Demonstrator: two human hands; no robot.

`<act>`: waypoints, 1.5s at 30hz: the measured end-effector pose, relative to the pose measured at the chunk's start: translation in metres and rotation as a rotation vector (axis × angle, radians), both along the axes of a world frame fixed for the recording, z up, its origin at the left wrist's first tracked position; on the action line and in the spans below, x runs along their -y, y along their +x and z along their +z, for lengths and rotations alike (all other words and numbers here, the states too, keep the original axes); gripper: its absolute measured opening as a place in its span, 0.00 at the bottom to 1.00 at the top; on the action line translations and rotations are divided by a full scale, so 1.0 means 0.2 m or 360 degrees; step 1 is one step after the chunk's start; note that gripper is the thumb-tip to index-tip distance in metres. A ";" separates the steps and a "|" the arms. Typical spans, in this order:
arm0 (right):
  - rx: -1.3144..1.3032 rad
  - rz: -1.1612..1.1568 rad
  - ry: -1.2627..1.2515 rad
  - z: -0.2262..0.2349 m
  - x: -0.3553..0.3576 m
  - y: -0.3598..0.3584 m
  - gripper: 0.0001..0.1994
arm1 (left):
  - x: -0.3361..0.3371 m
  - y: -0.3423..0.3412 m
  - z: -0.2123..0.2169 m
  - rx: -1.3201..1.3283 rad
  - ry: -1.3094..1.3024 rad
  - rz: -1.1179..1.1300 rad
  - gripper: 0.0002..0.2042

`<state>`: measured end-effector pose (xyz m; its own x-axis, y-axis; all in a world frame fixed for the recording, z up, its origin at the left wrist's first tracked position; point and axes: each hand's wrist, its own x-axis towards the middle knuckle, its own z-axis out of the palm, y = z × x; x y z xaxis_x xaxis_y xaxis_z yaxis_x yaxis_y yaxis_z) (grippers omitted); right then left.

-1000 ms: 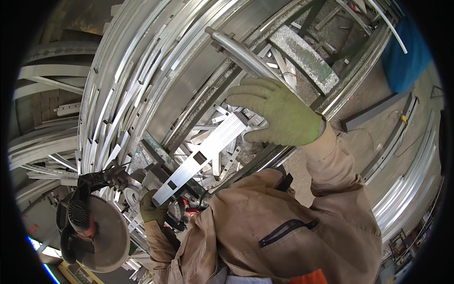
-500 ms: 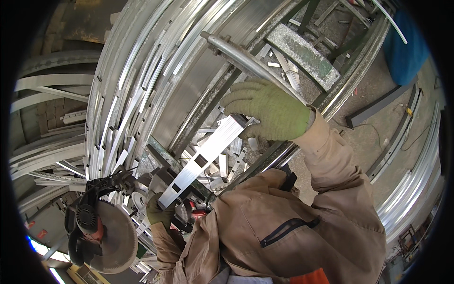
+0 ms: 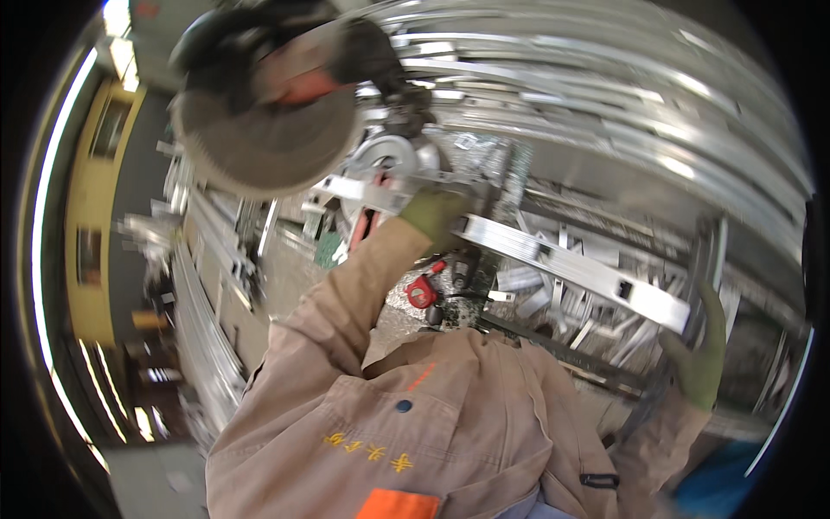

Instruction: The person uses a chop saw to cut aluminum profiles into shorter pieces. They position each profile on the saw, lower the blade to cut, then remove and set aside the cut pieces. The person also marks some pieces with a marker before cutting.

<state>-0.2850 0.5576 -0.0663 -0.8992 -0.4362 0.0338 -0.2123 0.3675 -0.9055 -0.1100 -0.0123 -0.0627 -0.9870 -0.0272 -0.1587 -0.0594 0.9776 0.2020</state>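
My left hand (image 3: 437,216), in a green glove, is closed on a long slotted aluminium profile (image 3: 571,268) close to the saw. The profile runs from under the chop saw down to the right. The saw's round blade disc (image 3: 259,138) and black motor housing (image 3: 259,43) hang just above and left of that hand. My right hand (image 3: 699,363), also in a green glove, grips an upright metal bar (image 3: 707,255) beside the profile's far end. My tan jacket sleeves fill the lower middle.
Long aluminium profiles (image 3: 605,95) are stacked across the top right. Short offcuts (image 3: 553,298) lie heaped under the held profile. A red clamp knob (image 3: 421,292) sits below the saw. More profiles (image 3: 207,337) lean at the left, and a blue object (image 3: 735,484) shows at lower right.
The view has swung round: the saw went from lower left to upper left, my right hand from top to lower right. Both hands keep their hold.
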 end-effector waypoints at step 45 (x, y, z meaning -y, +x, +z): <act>-0.0834 0.0520 0.1751 0.08 2.39 0.70 0.35 | 0.41 1.45 -0.49 -0.0840 0.1359 0.0228 0.26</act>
<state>-0.1455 0.0790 -0.0513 -0.7330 -0.6590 -0.1685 -0.6754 0.7345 0.0658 0.1796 -0.0946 -0.1609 -0.9330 -0.2323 0.2749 0.1341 0.4845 0.8644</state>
